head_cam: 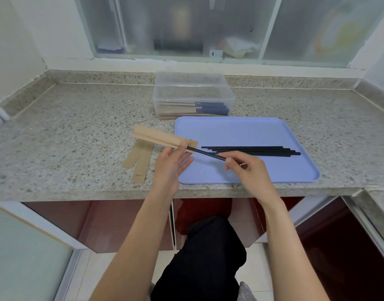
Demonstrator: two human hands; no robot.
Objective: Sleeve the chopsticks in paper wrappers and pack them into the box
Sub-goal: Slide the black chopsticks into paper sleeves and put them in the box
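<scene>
Head view: speckled granite counter point(78, 127) below a frosted window point(186, 29)

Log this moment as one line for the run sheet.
step: sleeving | left hand: holds wrapper | right hand: feeding chopsticks in | tray: loose chopsticks | box: some packed

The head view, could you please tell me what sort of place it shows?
Probably a home kitchen or utility nook: a speckled granite countertop with dark red cabinet fronts beneath, set under a frosted sliding window, with pale floor tiles below.
</scene>
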